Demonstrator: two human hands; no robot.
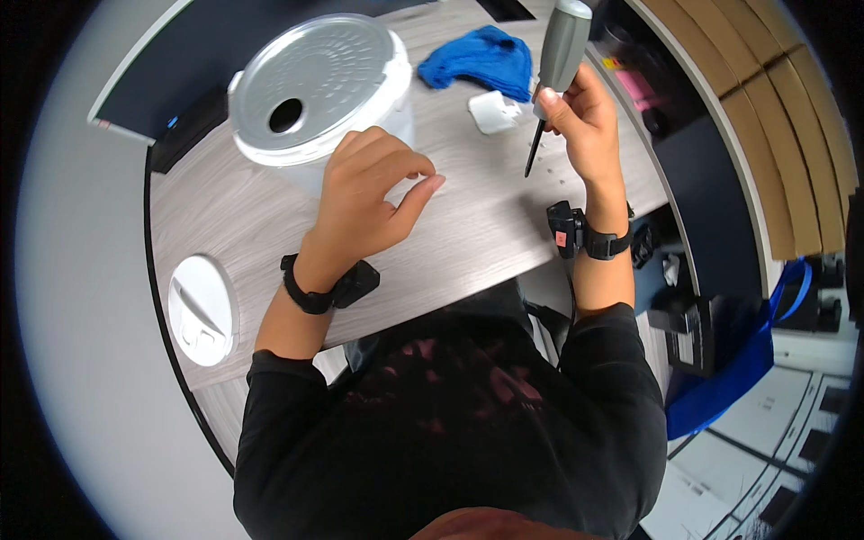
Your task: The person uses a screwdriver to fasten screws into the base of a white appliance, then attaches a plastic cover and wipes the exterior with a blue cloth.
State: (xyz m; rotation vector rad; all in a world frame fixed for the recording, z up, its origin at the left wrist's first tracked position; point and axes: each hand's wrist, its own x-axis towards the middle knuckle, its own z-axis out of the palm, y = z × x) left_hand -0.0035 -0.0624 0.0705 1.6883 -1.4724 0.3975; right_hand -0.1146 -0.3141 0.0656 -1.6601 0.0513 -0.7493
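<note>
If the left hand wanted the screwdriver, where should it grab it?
I'd take the screwdriver by the upper part of its thick grey handle, bringing the left hand in from the left. The right hand holds the handle's lower end, leaving the top free. The dark shaft points down and looks thin, so probably harder to grip.

location type: office-style workstation. indicators: a grey wood-grain desk bounded by dark partition panels; cardboard boxes stacked beyond the right-hand panel; white cabinets at lower right. the exact office type cannot be determined.
</note>
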